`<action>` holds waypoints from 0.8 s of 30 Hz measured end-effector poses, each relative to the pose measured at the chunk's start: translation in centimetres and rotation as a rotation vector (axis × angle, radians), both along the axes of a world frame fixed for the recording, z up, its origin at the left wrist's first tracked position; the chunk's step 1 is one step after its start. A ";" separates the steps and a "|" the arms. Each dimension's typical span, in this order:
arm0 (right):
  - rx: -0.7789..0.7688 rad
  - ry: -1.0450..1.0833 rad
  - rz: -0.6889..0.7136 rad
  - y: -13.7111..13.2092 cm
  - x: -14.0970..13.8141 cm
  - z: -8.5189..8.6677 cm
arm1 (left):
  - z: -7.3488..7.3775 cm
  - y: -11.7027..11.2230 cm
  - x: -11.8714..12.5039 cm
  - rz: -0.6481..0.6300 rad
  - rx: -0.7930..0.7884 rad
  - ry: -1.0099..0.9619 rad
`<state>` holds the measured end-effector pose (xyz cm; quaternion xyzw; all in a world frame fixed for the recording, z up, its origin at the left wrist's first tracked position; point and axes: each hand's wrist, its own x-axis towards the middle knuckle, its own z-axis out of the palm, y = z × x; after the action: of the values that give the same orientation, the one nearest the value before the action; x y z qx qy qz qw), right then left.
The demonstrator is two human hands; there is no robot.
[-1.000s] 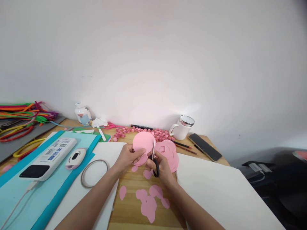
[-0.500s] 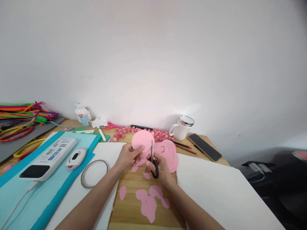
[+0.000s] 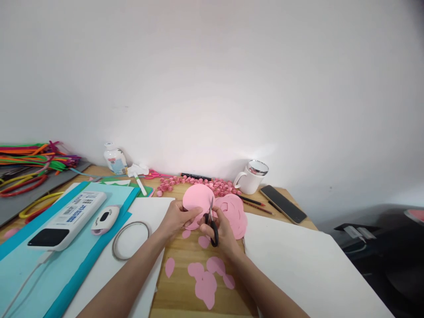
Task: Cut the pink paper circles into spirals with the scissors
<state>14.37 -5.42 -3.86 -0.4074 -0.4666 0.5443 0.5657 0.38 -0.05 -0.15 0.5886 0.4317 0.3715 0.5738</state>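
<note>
My left hand (image 3: 178,217) pinches the lower edge of a round pink paper disc (image 3: 198,198) held upright above the wooden table (image 3: 179,291). My right hand (image 3: 222,232) grips black-handled scissors (image 3: 212,223), blades up and cutting into the disc's lower right edge. Cut pink petal shapes (image 3: 206,276) lie on the wood just below my hands. A stack of pink paper circles (image 3: 235,212) lies behind my right hand.
White sheets (image 3: 308,265) lie right and left. On blue paper (image 3: 43,274) at the left rest a power bank (image 3: 66,218) and a small white device (image 3: 105,218); a metal ring (image 3: 130,238) is nearby. At the back stand a mug (image 3: 251,176), phone (image 3: 282,203), pencils, pink paper rolls (image 3: 198,182), glue bottle (image 3: 113,158), pipe cleaners (image 3: 29,159).
The disc has turned and dropped slightly in my left hand, and the scissors have worked further along its edge. Everything on the table stays where it was.
</note>
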 end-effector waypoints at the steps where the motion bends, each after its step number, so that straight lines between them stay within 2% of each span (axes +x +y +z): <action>1: 0.003 -0.004 -0.004 0.1 0.0 -0.1 | 0.0 0.0 0.0 -0.002 0.010 0.004; 8: -0.014 -0.021 -0.010 0.1 0.1 -0.3 | 0.4 -0.1 0.0 0.019 -0.002 -0.009; 19: -0.065 -0.062 -0.038 0.0 -0.2 0.2 | 0.7 0.0 0.2 0.035 -0.010 -0.092; 24: -0.055 -0.079 -0.039 -0.1 -0.1 0.0 | 0.2 0.1 0.2 0.002 -0.046 -0.155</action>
<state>14.25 -5.47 -3.85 -0.4530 -0.4652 0.5294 0.5460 0.54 0.06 0.02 0.5444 0.3949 0.4063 0.6186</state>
